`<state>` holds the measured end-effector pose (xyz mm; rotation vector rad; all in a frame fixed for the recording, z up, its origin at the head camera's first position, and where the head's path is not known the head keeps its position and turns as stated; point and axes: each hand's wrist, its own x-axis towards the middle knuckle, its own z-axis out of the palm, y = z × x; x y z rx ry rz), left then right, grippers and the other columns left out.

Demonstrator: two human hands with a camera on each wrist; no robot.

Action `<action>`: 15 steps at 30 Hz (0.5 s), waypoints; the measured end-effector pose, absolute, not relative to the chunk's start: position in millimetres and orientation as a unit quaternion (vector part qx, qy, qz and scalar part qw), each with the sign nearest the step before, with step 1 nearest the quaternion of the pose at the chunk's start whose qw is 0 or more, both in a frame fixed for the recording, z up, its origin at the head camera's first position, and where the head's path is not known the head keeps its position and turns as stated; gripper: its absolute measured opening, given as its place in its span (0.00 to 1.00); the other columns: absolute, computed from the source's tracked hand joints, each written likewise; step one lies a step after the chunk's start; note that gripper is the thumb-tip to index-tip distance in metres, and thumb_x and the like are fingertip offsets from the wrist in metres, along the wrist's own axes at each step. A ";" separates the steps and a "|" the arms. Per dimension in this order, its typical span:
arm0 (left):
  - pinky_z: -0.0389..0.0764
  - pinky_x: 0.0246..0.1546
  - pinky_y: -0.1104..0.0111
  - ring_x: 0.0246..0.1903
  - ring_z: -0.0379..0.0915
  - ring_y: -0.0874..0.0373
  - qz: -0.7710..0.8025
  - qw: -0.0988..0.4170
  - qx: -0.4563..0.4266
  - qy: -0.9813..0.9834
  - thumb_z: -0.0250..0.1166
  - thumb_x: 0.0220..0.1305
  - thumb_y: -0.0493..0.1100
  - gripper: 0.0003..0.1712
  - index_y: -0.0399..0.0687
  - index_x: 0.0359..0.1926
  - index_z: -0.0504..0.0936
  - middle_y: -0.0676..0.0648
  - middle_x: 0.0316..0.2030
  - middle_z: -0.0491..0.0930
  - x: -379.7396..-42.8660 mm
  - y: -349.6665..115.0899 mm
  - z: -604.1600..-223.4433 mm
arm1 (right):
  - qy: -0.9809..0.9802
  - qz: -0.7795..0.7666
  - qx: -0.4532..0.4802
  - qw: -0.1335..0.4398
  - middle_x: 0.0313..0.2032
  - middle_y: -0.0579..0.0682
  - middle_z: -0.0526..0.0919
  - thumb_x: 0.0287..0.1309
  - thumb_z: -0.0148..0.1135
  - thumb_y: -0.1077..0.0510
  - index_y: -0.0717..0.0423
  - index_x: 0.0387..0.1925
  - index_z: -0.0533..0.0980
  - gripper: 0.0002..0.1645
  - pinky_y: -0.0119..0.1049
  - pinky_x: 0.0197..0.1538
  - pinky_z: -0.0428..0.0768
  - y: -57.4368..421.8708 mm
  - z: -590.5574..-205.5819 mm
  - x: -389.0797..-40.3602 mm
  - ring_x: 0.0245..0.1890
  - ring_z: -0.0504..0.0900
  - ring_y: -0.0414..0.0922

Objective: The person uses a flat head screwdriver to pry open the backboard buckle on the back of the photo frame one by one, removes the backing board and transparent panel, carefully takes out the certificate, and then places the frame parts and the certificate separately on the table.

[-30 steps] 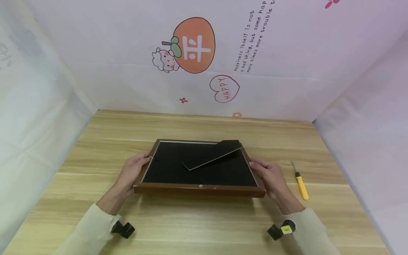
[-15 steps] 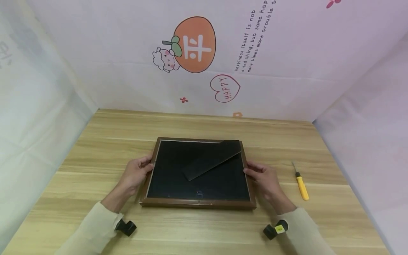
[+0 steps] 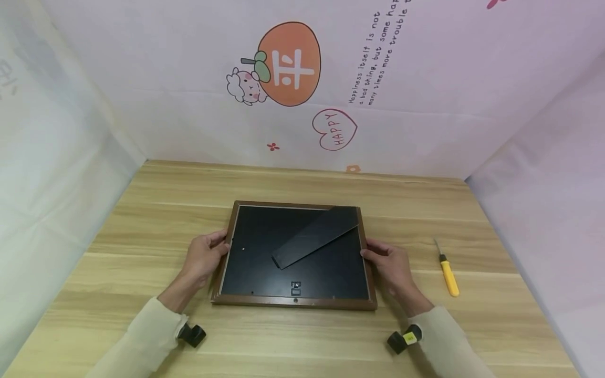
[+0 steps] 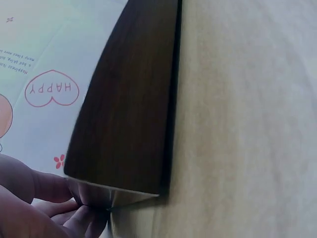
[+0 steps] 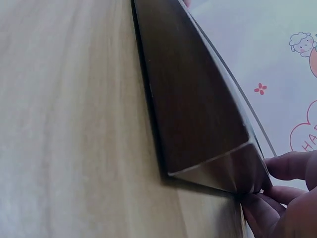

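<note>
A brown picture frame [image 3: 250,300] lies face down on the wooden table [image 3: 293,346], its black backing board [image 3: 264,231] upward. A black easel leg [image 3: 317,239] slants across the board from the upper right corner. My left hand [image 3: 202,257] grips the frame's left side, thumb on the top edge and fingers at the outer side. On the right side my right hand [image 3: 389,263] holds it the same way. Both wrist views show the frame's near edge [image 4: 124,109] low over the tabletop, with fingertips [image 5: 285,166] at its corner. The frame's front is hidden.
To the right of the frame lies a screwdriver [image 3: 449,275] with a yellow handle, its tip pointing away. A printed white cloth [image 3: 198,126] hangs behind the table, and plain cloth [image 3: 543,210] closes off the sides.
The frame's raised near edge has come down, so the frame now lies flat and its back shows more fully. Both hands have kept their hold and moved slightly inward.
</note>
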<state>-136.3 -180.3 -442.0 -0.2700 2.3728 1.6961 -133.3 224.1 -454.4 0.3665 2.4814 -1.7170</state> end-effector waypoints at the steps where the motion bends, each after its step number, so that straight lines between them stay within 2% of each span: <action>1: 0.70 0.64 0.61 0.70 0.61 0.41 0.573 0.105 -0.091 0.808 0.52 0.73 0.33 0.27 0.36 0.71 0.62 0.32 0.70 0.63 -135.9 -180.3 -442.0 | 0.815 -0.565 0.120 0.048 0.59 0.62 0.79 0.62 0.66 0.59 0.62 0.60 0.76 0.25 0.19 0.46 0.79 223.7 -454.6 -133.2 0.53 0.80 0.41; 4: 0.71 0.63 0.62 0.69 0.62 0.41 0.565 0.104 -0.088 0.814 0.52 0.73 0.33 0.27 0.36 0.71 0.62 0.31 0.69 0.63 -134.9 -180.2 -441.9 | 0.817 -0.563 0.117 0.042 0.58 0.62 0.79 0.61 0.66 0.59 0.62 0.59 0.77 0.24 0.20 0.46 0.80 222.7 -454.5 -133.3 0.52 0.81 0.42; 11: 0.73 0.61 0.62 0.68 0.63 0.42 0.554 0.101 -0.083 0.822 0.52 0.73 0.33 0.27 0.36 0.71 0.63 0.32 0.69 0.64 -136.8 -181.1 -446.0 | 0.828 -0.548 0.112 0.038 0.55 0.63 0.82 0.61 0.65 0.61 0.62 0.57 0.78 0.22 0.23 0.43 0.83 222.2 -455.8 -133.2 0.41 0.83 0.33; 15: 0.74 0.60 0.64 0.68 0.64 0.42 0.549 0.094 -0.082 0.826 0.52 0.73 0.34 0.27 0.37 0.71 0.63 0.33 0.69 0.64 -137.3 -181.8 -448.8 | 0.839 -0.532 0.114 0.033 0.53 0.63 0.83 0.61 0.66 0.62 0.62 0.56 0.78 0.22 0.23 0.42 0.83 222.0 -457.2 -134.1 0.40 0.83 0.32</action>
